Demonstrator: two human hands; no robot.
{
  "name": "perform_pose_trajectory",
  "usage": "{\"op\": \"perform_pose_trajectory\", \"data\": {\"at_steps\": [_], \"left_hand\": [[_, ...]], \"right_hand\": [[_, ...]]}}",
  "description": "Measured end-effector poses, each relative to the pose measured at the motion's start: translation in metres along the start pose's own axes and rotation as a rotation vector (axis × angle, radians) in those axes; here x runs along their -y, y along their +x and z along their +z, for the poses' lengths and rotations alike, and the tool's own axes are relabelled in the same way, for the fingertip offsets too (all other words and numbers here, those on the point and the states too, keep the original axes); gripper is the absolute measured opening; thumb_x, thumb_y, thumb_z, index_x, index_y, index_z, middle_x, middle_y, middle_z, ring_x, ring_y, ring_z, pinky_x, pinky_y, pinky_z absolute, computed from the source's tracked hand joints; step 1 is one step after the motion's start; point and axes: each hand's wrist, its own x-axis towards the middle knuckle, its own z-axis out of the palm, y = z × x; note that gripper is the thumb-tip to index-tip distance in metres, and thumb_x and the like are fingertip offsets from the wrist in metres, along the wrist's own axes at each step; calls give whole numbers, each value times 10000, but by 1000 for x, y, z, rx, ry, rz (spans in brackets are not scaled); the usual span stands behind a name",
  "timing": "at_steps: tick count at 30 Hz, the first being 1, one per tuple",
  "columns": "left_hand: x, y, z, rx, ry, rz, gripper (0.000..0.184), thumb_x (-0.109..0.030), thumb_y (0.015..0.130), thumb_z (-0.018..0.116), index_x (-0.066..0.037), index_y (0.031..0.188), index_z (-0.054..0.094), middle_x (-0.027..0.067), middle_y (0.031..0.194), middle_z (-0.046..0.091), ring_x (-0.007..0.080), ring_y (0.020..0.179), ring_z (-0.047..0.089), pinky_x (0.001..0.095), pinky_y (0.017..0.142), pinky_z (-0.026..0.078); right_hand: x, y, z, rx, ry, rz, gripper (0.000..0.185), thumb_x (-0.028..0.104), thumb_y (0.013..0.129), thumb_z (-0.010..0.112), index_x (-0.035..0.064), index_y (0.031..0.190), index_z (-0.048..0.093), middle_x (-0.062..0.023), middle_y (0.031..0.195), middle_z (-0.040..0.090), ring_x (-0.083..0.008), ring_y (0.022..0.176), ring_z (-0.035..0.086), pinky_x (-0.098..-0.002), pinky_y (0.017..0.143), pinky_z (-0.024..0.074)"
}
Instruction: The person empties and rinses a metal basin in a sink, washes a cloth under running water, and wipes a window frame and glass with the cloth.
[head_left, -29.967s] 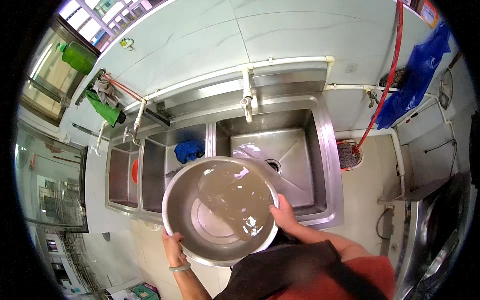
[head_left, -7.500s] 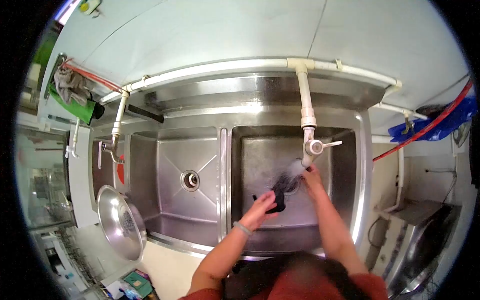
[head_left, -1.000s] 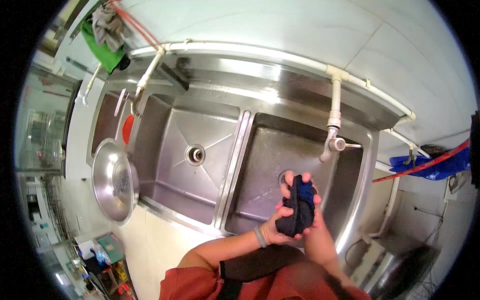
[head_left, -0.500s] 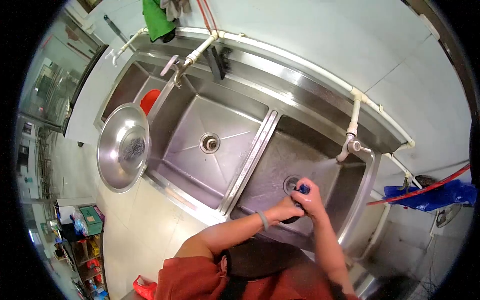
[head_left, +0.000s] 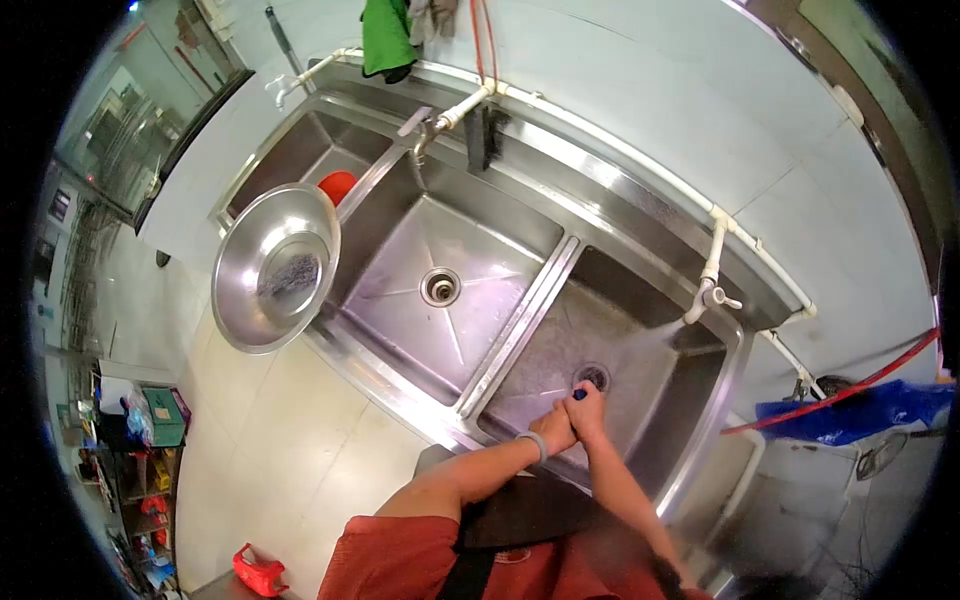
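My left hand (head_left: pixel 553 428), with a grey band at its wrist, and my right hand (head_left: pixel 587 412) are closed together over the near part of the right sink basin (head_left: pixel 625 335). Between them they grip a dark blue, bunched, cloth-like thing (head_left: pixel 579 395); only a small bit shows above the fingers and the rest is hidden. Just beyond my hands lies the basin's drain (head_left: pixel 592 376). From the tap (head_left: pixel 705 299) at the right, a spray of water falls into this basin.
On the left, a steel bowl (head_left: pixel 237 290) with a grey scouring mesh (head_left: pixel 292 275) rests at the sink's edge. A middle basin (head_left: pixel 430 235) has its own tap (head_left: pixel 425 135). An orange-red vessel (head_left: pixel 337 186) sits behind the bowl. Blue plastic (head_left: pixel 850 415) hangs at right.
My hands have drawn closer together and nearer my body, and less of the dark blue thing shows. The drain is more uncovered. The whole view has shifted and turned slightly.
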Motion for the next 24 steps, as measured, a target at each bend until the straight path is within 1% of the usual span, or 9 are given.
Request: {"op": "perform_pose_trajectory", "data": {"at_steps": [5, 7, 9, 10, 13, 15, 18, 23, 24], "left_hand": [[3, -13, -33, -60, -99, 108, 645, -299, 721, 679, 29, 1207, 410, 273, 1076, 594, 414, 1004, 586, 456, 859, 460], [15, -13, -59, -26, -255, 219, 666, -333, 698, 713, 4, 1208, 449, 232, 1038, 614, 360, 977, 607, 412, 852, 466], [25, -20, -79, 3, -413, 210, 630, -334, 710, 724, -15, 1192, 471, 168, 1002, 615, 278, 910, 595, 365, 787, 471], [27, -28, -92, 66, -558, 224, 595, -336, 723, 734, -34, 1176, 494, 104, 966, 616, 195, 843, 584, 319, 723, 476], [33, -66, -134, 132, -665, 232, 596, -292, 759, 728, -43, 1236, 471, 61, 997, 593, 145, 878, 553, 271, 779, 461], [53, -81, -150, 188, -756, 270, 747, -231, 782, 725, -14, 1385, 342, 78, 1174, 538, 151, 1032, 518, 272, 897, 434], [79, -120, -175, 58, -822, 316, 767, -221, 781, 729, 4, 1393, 324, 95, 1261, 505, 152, 1142, 478, 270, 979, 386], [132, -154, -195, 7, -924, 198, 645, -205, 801, 710, -1, 1327, 399, 81, 1179, 541, 157, 1071, 509, 277, 938, 421], [138, -159, -199, -43, -938, 192, 594, -203, 802, 708, -6, 1287, 426, 69, 1125, 550, 144, 1008, 525, 274, 875, 451]], "right_hand": [[34, -12, -42, -118, -41, -354, 508, 267, 695, 755, 12, 1090, 562, -217, 1058, 576, -344, 1016, 548, -414, 864, 438], [70, -15, -114, -475, -268, -789, 566, 209, 767, 699, -16, 1239, 480, -205, 1264, 459, -352, 1191, 426, -429, 1015, 339], [119, -18, -187, -790, -315, -925, 438, 173, 839, 603, -18, 1219, 500, -198, 1214, 509, -368, 1174, 450, -452, 1007, 341], [119, -9, -219, -904, -475, -880, 398, 165, 901, 527, -13, 1255, 490, -209, 1265, 492, -366, 1212, 439, -460, 1009, 342], [113, 33, -265, -964, -578, -677, 392, 226, 957, 463, -33, 1249, 506, -233, 1258, 509, -376, 1186, 474, -430, 994, 367], [81, 66, -270, -686, -471, -580, 351, 260, 961, 463, -15, 1154, 566, -251, 1092, 591, -397, 1033, 561, -424, 878, 441], [83, 60, -253, -727, -484, -415, 307, 281, 967, 453, 17, 1023, 599, -245, 871, 625, -421, 826, 603, -452, 701, 476], [108, 33, -201, -779, -679, -398, 290, 281, 965, 451, 23, 928, 577, -201, 726, 631, -381, 651, 619, -464, 570, 473], [105, 39, -194, -772, -463, -387, 290, 275, 965, 452, 17, 917, 576, -187, 719, 639, -340, 633, 631, -438, 566, 486]]}}
